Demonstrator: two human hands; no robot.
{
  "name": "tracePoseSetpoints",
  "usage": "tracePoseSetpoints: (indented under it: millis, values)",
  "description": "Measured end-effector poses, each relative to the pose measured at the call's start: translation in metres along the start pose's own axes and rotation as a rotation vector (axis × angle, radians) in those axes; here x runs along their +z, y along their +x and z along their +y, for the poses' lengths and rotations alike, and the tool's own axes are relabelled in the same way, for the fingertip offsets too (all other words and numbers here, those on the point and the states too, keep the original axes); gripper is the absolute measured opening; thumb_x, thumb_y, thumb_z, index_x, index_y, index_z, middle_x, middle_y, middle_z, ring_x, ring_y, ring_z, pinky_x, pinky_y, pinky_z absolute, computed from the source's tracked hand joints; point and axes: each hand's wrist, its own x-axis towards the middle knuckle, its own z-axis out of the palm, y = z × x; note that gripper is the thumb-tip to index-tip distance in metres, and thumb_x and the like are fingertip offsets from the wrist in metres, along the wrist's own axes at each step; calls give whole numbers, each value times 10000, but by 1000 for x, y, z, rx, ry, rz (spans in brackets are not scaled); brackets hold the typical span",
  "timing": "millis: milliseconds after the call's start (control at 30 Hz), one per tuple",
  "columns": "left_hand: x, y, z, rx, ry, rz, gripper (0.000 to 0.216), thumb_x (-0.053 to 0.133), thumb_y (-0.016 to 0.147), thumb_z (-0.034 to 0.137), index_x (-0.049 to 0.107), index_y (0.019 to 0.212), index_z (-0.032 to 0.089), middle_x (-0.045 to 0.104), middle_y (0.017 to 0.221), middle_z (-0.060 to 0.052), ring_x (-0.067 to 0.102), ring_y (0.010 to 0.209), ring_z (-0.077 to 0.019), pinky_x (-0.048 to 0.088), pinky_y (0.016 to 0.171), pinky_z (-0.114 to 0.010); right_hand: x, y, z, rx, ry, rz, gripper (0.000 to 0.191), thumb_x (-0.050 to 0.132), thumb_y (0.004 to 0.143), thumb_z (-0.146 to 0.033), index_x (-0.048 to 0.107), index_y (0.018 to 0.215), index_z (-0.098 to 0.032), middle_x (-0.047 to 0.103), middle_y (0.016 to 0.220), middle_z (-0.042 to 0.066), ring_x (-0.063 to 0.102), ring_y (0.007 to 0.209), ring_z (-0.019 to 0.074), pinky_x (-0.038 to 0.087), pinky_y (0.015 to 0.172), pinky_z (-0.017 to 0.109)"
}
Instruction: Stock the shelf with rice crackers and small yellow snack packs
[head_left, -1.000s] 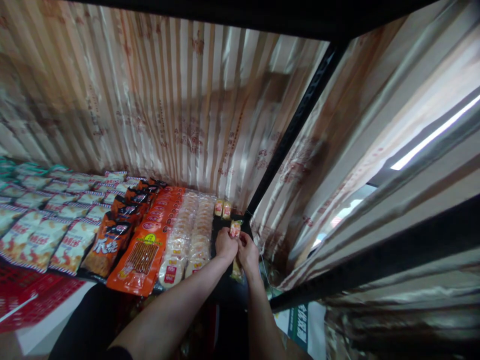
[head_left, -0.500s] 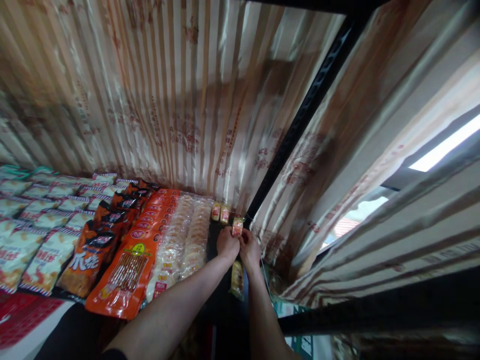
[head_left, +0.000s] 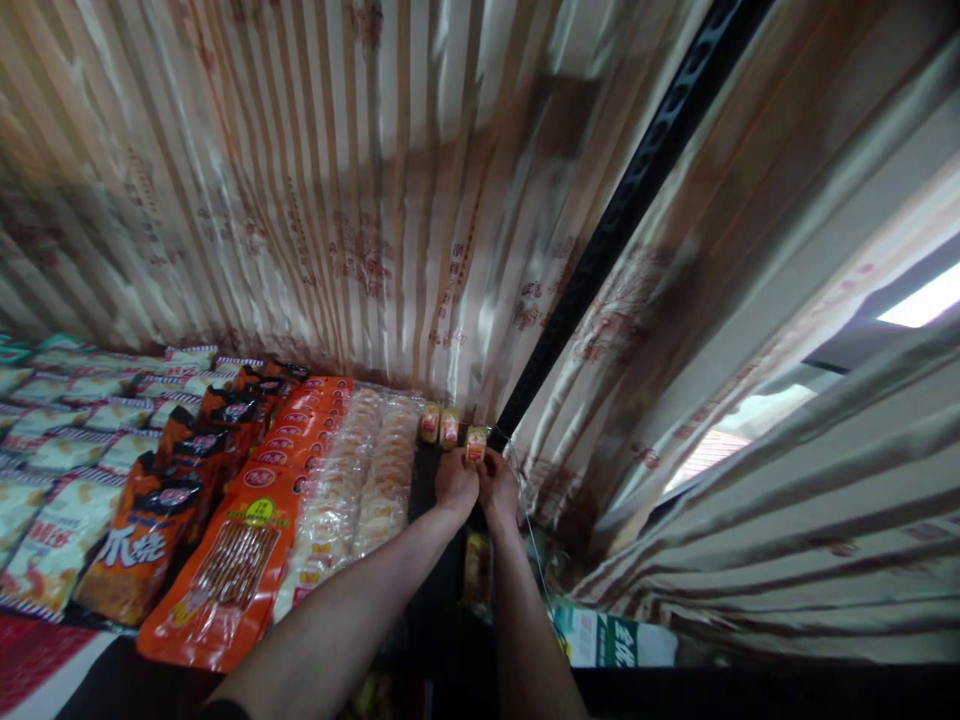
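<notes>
Between them, my left hand (head_left: 457,482) and my right hand (head_left: 498,488) hold a small yellow snack packet (head_left: 476,443) with a red label. It stands at the back right corner of the dark shelf (head_left: 431,560), close by the black post. The fingers of both hands are closed around its lower part, and some fingertips are hidden behind it. To its left, two similar small packets (head_left: 439,426) stand side by side at the back. Another yellowish clear-wrapped packet (head_left: 476,570) lies beneath my wrists, partly covered by my right forearm.
Left of my arms run rows of clear-wrapped round snacks (head_left: 390,470), orange packs (head_left: 240,550), black-orange bags (head_left: 135,550) and white bags (head_left: 64,540). A slanted black post (head_left: 570,300) rises before the striped curtain (head_left: 337,180). A white-green package (head_left: 615,635) lies lower right.
The camera view has shifted slightly, so the shelf goods appear further left and the post tilts more. Both hands stay on the small packet in the corner.
</notes>
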Motion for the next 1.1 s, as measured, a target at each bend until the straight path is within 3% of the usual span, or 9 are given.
tracePoseSetpoints:
  millis: [333,833,1100]
  values:
    - [-2,10,6,4,127,2,312,398,884,203,646,1069,173,658,1127,-96,584,1067,-199,415,917,-276,18,16,18,6,-19,52,415,415,737,-321,662,1018,-141,702,896,114,625,792,226,470,752,346]
    - [-3,14,8,-21,45,-34,347,389,884,159,597,1161,143,622,1216,-91,557,1137,-165,389,973,-236,25,25,18,8,-126,84,394,431,761,-296,658,1032,-121,688,897,119,612,790,214,461,738,323]
    - [-1,16,0,14,33,6,316,395,888,170,616,1113,144,648,1157,-93,581,1084,-168,415,939,-253,27,28,16,19,-108,74,333,454,764,-288,659,973,-130,686,861,105,618,779,203,462,734,304]
